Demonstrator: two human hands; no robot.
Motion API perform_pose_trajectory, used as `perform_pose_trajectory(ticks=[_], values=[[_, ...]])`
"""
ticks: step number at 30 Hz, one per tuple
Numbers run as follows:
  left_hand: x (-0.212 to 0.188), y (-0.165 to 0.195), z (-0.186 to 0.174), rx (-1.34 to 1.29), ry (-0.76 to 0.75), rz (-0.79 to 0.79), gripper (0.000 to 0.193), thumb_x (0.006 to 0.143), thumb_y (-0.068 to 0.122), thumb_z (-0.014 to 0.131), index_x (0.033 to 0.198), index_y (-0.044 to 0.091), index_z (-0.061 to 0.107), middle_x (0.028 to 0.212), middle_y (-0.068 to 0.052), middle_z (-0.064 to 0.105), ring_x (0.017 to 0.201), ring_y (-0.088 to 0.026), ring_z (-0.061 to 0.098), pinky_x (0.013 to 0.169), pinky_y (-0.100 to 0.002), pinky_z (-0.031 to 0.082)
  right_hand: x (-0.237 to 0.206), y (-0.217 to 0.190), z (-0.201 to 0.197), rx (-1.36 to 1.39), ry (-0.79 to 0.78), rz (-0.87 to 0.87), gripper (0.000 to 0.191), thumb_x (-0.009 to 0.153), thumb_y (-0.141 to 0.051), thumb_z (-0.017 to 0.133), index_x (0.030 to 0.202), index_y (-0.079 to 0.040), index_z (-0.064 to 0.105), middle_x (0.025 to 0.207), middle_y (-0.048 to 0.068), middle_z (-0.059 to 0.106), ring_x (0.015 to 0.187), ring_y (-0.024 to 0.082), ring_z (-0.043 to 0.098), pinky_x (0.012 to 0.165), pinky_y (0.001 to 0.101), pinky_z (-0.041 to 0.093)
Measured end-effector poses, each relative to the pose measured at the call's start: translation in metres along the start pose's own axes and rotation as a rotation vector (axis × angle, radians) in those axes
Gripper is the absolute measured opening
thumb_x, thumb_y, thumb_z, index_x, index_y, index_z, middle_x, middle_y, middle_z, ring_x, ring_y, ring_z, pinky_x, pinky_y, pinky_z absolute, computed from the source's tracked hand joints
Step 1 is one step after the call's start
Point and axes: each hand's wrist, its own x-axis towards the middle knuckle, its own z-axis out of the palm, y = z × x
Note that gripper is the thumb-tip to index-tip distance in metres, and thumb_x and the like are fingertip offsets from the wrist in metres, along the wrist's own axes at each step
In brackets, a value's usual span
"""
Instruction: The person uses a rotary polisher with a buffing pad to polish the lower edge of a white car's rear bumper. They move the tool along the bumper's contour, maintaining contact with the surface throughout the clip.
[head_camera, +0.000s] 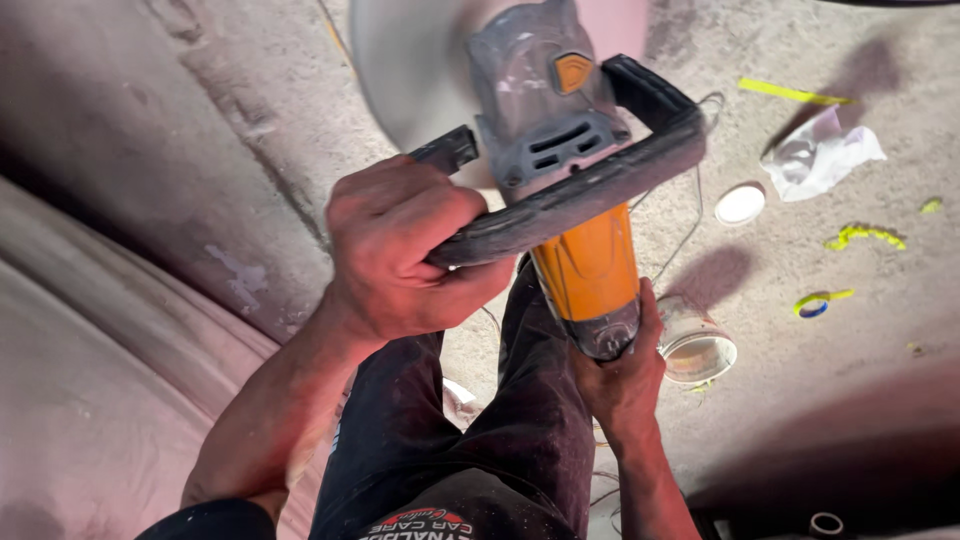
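With the left hand (400, 255) clenched on the black loop handle and the right hand (618, 370) wrapped round the rear of the orange-and-grey power polisher (570, 190), its blurred disc should, I judge, stay flat against the dusty grey panel (200, 150) at far left.

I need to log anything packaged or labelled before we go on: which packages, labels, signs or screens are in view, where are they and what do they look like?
Tub: floor beside the right hand, round, white, open.
Lid: floor further off, round, white, flat.
Wrapper: floor, upper right, crumpled, white.
Badge: on the polisher head, orange, shield-shaped.
Print: on the dark clothing at the bottom edge, red and white.
No signs or screens.
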Motion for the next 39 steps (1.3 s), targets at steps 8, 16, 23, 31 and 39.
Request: perform_pose_trajectory(ticks=[8,16,23,31,39], values=[[0.000,0.020,0.031,-0.038,-0.066,0.006,0.024,0.076,0.006,0.084,0.082,0.007,0.062,0.068,-0.002,0.054,0.063,-0.023,0.059,0.059,-0.034,0.045,-0.015,0.026,-0.016,-0.030,0.062,-0.062,0.103,0.077,-0.013,0.088,0.157,0.002,0.025,0.121,0.030,0.070,0.111,0.038,0.073,0.090,0.0422,0.059],[0.010,0.046,0.107,-0.104,-0.138,0.086,0.025,0.077,0.011,0.086,0.086,0.009,0.063,0.073,-0.002,0.059,0.066,-0.023,0.061,0.062,-0.035,0.045,-0.030,0.088,-0.050,0.061,0.160,-0.023,0.097,0.081,-0.009,0.084,0.158,0.000,0.027,0.121,0.024,0.073,0.113,0.027,0.073,0.093,0.0376,0.058],[0.025,0.070,0.177,-0.138,-0.174,0.144,0.032,0.076,0.026,0.087,0.094,0.009,0.066,0.079,-0.004,0.064,0.071,-0.023,0.064,0.069,-0.040,0.049,-0.036,0.139,-0.078,0.150,0.283,0.000,0.094,0.084,-0.007,0.086,0.160,0.001,0.030,0.132,0.023,0.066,0.119,0.021,0.065,0.103,0.0347,0.053],[0.035,0.076,0.225,-0.236,-0.177,0.118,0.037,0.076,0.029,0.086,0.103,0.010,0.068,0.082,-0.001,0.068,0.075,-0.021,0.069,0.068,-0.036,0.053,-0.032,0.158,-0.096,0.048,0.362,-0.009,0.090,0.088,-0.008,0.090,0.157,0.001,0.033,0.133,0.021,0.067,0.118,0.020,0.065,0.105,0.0335,0.054],[0.015,0.055,0.151,-0.164,-0.161,0.043,0.023,0.085,0.021,0.084,0.090,0.010,0.065,0.080,-0.003,0.066,0.070,-0.020,0.068,0.066,-0.035,0.051,-0.028,0.124,-0.057,0.178,0.208,-0.115,0.091,0.089,-0.008,0.082,0.160,0.001,0.026,0.133,0.025,0.067,0.121,0.024,0.066,0.103,0.0366,0.054]])
